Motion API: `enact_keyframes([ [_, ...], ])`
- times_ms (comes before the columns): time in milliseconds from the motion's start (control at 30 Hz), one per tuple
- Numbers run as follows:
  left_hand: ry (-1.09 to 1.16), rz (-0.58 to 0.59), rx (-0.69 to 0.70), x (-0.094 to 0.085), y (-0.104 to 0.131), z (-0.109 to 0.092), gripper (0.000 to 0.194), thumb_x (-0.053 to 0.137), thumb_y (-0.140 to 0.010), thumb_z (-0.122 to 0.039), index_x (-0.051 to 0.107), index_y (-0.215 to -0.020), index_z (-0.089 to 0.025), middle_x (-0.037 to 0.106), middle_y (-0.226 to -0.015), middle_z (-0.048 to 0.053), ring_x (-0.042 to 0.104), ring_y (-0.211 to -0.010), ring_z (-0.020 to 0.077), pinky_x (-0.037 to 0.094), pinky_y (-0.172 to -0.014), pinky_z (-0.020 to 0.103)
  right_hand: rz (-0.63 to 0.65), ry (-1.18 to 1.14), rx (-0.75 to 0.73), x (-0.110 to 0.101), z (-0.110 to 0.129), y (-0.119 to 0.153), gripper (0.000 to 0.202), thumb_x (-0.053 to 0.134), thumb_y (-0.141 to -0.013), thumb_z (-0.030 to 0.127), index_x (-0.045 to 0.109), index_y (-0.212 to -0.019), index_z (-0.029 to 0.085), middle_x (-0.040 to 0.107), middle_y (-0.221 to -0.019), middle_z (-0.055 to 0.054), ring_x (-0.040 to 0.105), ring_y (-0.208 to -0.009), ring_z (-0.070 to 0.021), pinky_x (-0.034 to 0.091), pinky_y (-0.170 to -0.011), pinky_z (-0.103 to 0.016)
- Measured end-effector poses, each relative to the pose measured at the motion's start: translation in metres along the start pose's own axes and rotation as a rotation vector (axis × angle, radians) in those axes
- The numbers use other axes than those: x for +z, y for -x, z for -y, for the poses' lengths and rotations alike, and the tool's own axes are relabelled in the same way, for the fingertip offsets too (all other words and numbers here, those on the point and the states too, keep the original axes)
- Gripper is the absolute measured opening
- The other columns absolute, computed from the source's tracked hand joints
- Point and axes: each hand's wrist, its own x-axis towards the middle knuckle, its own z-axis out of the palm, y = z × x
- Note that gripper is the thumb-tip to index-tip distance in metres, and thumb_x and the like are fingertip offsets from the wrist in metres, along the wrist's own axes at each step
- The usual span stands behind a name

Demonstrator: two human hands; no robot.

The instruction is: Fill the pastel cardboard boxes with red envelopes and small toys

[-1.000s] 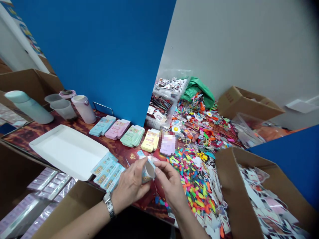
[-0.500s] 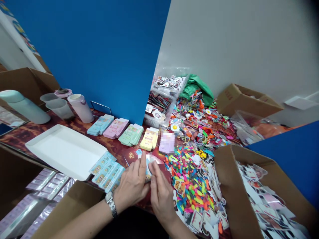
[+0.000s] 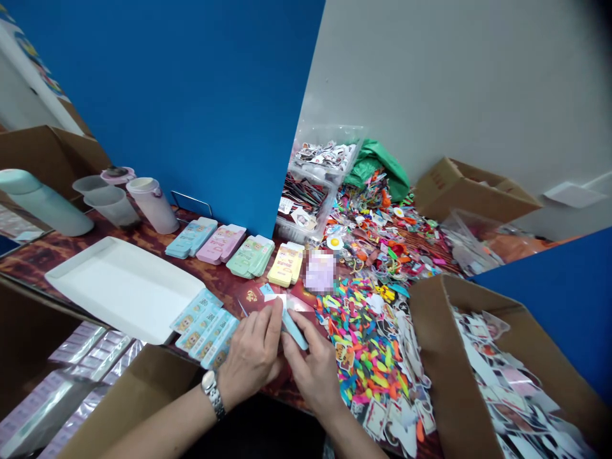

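Observation:
Both hands are closed around a small light blue card box (image 3: 295, 330) above the front edge of the table. My left hand (image 3: 255, 349), with a metal watch at the wrist, grips its left side. My right hand (image 3: 313, 366) has the thumb and fingers on its right side. A white flap stands up at the box's far end. Beside my left hand lie several light blue printed boxes (image 3: 205, 325) in a row. Beyond the hands are stacks of flat cartons: blue (image 3: 192, 237), pink (image 3: 221, 243), green (image 3: 250, 256), yellow (image 3: 285, 264) and lilac (image 3: 319, 271).
A white tray (image 3: 124, 290) lies on the left, with cups and a bottle (image 3: 45, 203) behind it. Colourful small pieces (image 3: 377, 357) cover the table on the right. An open cardboard box (image 3: 449, 376) of cut-outs stands at far right. A blue partition (image 3: 191, 95) rises behind.
My right hand has turned and its fingers have spread round the box, so the box's light blue side now shows between the hands. The view has shifted slightly.

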Motion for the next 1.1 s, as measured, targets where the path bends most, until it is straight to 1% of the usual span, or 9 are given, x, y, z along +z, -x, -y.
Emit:
enact_keyframes([
  [67, 0.000, 0.010, -0.002, -0.001, 0.000, 0.001, 0.086, 0.050, -0.082, -0.018, 0.003, -0.152, 0.000, 0.056, -0.115, 0.023, 0.055, -0.098, 0.0320, 0.053, -0.079, 0.043, 0.024, -0.022, -0.025, -0.003, 0.000, 0.001, 0.044, 0.058, -0.090, 0.024, 0.056, -0.133, 0.022, 0.064, -0.127, -0.007, 0.064, -0.113, -0.0213, 0.053, -0.097, -0.032],
  [133, 0.011, 0.037, -0.017, -0.002, 0.000, 0.003, 0.090, 0.054, -0.081, -0.022, 0.003, -0.151, 0.000, 0.055, -0.117, 0.023, 0.055, -0.099, 0.0324, 0.053, -0.079, 0.043, 0.034, -0.063, -0.028, -0.007, -0.001, 0.003, 0.042, 0.055, -0.092, 0.024, 0.055, -0.134, 0.023, 0.063, -0.129, -0.007, 0.062, -0.116, -0.0213, 0.052, -0.099, -0.033],
  [267, 0.001, 0.069, -0.017, -0.005, 0.000, 0.004, 0.095, 0.058, -0.077, -0.024, 0.004, -0.151, 0.001, 0.055, -0.118, 0.024, 0.055, -0.100, 0.0333, 0.053, -0.079, 0.043, -0.014, -0.074, 0.025, -0.010, -0.002, 0.006, 0.030, 0.049, -0.097, 0.022, 0.064, -0.123, 0.024, 0.070, -0.117, -0.004, 0.067, -0.106, -0.0187, 0.056, -0.092, -0.030],
  [367, -0.034, 0.100, -0.002, -0.004, 0.001, 0.001, 0.094, 0.057, -0.076, -0.022, 0.005, -0.151, 0.000, 0.054, -0.121, 0.025, 0.055, -0.100, 0.0344, 0.053, -0.079, 0.044, -0.027, -0.004, -0.012, -0.009, -0.001, 0.008, 0.032, 0.050, -0.096, 0.020, 0.064, -0.124, 0.024, 0.071, -0.115, -0.004, 0.069, -0.102, -0.0189, 0.057, -0.089, -0.029],
  [567, -0.057, 0.108, -0.003, -0.004, 0.000, 0.000, 0.089, 0.053, -0.079, -0.024, 0.007, -0.151, 0.000, 0.052, -0.127, 0.027, 0.056, -0.102, 0.0348, 0.053, -0.078, 0.044, -0.022, 0.116, -0.141, -0.005, 0.001, 0.011, 0.044, 0.046, -0.096, 0.014, 0.054, -0.138, 0.024, 0.065, -0.126, -0.006, 0.064, -0.114, -0.0208, 0.055, -0.098, -0.034],
  [733, -0.044, 0.066, 0.008, -0.006, -0.002, 0.001, 0.091, 0.054, -0.081, -0.029, 0.005, -0.150, 0.003, 0.055, -0.121, 0.027, 0.057, -0.098, 0.0345, 0.054, -0.076, 0.043, -0.022, 0.134, -0.203, -0.003, 0.003, 0.012, 0.051, 0.045, -0.095, 0.010, 0.047, -0.143, 0.025, 0.059, -0.134, -0.005, 0.059, -0.121, -0.0207, 0.052, -0.103, -0.036],
  [833, -0.038, 0.031, 0.022, -0.007, -0.003, 0.001, 0.091, 0.053, -0.083, -0.030, 0.003, -0.151, 0.003, 0.056, -0.120, 0.027, 0.058, -0.097, 0.0339, 0.054, -0.076, 0.043, -0.039, 0.115, -0.210, -0.002, 0.004, 0.015, 0.053, 0.043, -0.095, 0.009, 0.044, -0.145, 0.025, 0.055, -0.138, -0.005, 0.055, -0.126, -0.0211, 0.050, -0.105, -0.037],
  [967, -0.026, 0.029, 0.034, -0.007, -0.004, 0.001, 0.090, 0.053, -0.082, -0.029, 0.004, -0.151, 0.002, 0.055, -0.121, 0.028, 0.058, -0.097, 0.0341, 0.054, -0.075, 0.044, -0.031, 0.074, -0.171, 0.003, 0.003, 0.019, 0.054, 0.042, -0.095, 0.009, 0.041, -0.147, 0.026, 0.050, -0.143, -0.004, 0.051, -0.130, -0.0206, 0.048, -0.106, -0.036],
  [1100, -0.041, 0.035, 0.036, -0.008, -0.005, 0.000, 0.090, 0.052, -0.082, -0.028, 0.003, -0.151, 0.003, 0.055, -0.121, 0.028, 0.058, -0.095, 0.0339, 0.054, -0.073, 0.044, -0.059, 0.073, -0.213, 0.008, 0.000, 0.023, 0.058, 0.040, -0.095, 0.007, 0.035, -0.150, 0.025, 0.045, -0.147, -0.005, 0.047, -0.133, -0.0215, 0.045, -0.109, -0.038],
])
